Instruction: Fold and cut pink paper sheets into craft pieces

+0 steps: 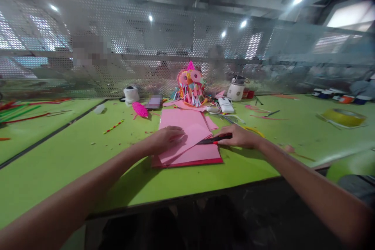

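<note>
A stack of pink paper sheets lies on the green table in front of me, with a red sheet at the bottom edge. My left hand lies on a loose, tilted pink sheet, fingers curled over it. My right hand is closed on a black and red cutter whose tip points left onto the paper.
A colourful paper craft stands at the back middle, with a pink lantern-like piece, a white stapler, a white pot and a tape roll nearby. A yellow tape roll lies right. A perforated screen closes the back.
</note>
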The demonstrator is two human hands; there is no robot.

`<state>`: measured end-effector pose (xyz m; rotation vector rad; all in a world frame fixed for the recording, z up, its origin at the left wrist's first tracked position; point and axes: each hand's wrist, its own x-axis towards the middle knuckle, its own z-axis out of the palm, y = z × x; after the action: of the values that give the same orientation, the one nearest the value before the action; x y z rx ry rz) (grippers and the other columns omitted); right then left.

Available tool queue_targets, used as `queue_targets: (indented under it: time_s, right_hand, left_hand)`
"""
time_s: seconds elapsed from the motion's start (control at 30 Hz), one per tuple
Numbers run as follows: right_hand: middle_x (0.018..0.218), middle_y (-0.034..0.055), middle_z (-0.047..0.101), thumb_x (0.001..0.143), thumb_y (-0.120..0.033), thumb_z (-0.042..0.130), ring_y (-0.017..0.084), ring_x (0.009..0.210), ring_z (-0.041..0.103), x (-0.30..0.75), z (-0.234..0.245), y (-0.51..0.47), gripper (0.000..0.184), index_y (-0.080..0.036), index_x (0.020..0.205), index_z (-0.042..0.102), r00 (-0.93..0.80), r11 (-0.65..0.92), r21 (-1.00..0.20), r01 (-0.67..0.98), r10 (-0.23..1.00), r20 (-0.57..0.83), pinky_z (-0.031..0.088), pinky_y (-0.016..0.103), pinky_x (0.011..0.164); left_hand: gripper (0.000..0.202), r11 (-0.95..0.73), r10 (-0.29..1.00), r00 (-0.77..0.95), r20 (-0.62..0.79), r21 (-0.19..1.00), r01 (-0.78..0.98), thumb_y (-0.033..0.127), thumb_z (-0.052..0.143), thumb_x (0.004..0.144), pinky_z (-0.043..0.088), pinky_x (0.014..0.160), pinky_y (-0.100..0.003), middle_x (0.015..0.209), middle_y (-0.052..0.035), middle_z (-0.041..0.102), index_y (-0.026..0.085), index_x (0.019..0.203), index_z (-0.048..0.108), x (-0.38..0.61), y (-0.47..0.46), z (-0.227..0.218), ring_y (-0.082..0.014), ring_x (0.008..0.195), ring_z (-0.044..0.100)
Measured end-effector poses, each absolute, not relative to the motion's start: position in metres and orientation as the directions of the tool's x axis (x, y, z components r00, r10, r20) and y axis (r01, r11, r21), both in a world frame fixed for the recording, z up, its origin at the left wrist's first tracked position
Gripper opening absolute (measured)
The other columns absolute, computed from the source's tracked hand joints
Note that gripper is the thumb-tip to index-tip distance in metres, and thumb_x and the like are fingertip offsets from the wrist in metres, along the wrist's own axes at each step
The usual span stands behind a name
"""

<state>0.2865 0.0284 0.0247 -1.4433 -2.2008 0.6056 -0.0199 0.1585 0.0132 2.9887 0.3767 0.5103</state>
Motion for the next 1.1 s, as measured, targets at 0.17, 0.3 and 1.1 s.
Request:
queue_targets:
  time_s: [0.17, 0.3, 1.1]
  right_hand:
    - [0.112, 0.0055, 0.071, 0.081, -0.036, 0.065, 0.023, 0.098, 0.063, 0.283, 0.025, 0.032, 0.034, -0.024, 0.113, 0.071, -0.364, 0.361, -0.576, 0.734, 0.924, 0.115, 0.045, 0.031, 0.085]
    - [0.106, 0.0062, 0.072, 0.081, -0.038, 0.066, 0.021, 0.093, 0.064, 0.278, 0.028, 0.038, 0.034, -0.023, 0.111, 0.072, -0.4, 0.415, -0.52, 0.747, 0.905, 0.148, 0.045, 0.029, 0.079]
    - [0.111, 0.0063, 0.072, 0.083, -0.039, 0.064, 0.021, 0.096, 0.065, 0.293, 0.017, 0.06, 0.036, -0.023, 0.116, 0.069, -0.42, 0.393, -0.636, 0.664, 0.9, 0.117, 0.049, 0.031, 0.084]
  left_hand:
    - [0.036, -0.962, 0.268, 0.909, 0.32, 0.141, 0.233, 0.037, 0.04, 0.097, 0.044, 0.103, -0.032, 0.129, -0.009, 0.06, 0.021, 0.119, 0.064, -0.034, 0.156, 0.006, -0.0176, 0.118, 0.055]
    - [0.038, -0.953, 0.303, 0.898, 0.319, 0.085, 0.291, 0.035, 0.036, 0.099, 0.041, 0.105, -0.033, 0.133, -0.0086, 0.058, 0.022, 0.124, 0.062, -0.027, 0.152, 0.005, -0.0189, 0.123, 0.052]
    - [0.031, -0.952, 0.289, 0.887, 0.36, 0.01, 0.306, 0.029, 0.037, 0.098, 0.048, 0.093, -0.031, 0.114, -0.0051, 0.066, 0.024, 0.11, 0.065, 0.0, 0.156, 0.008, -0.0178, 0.105, 0.062]
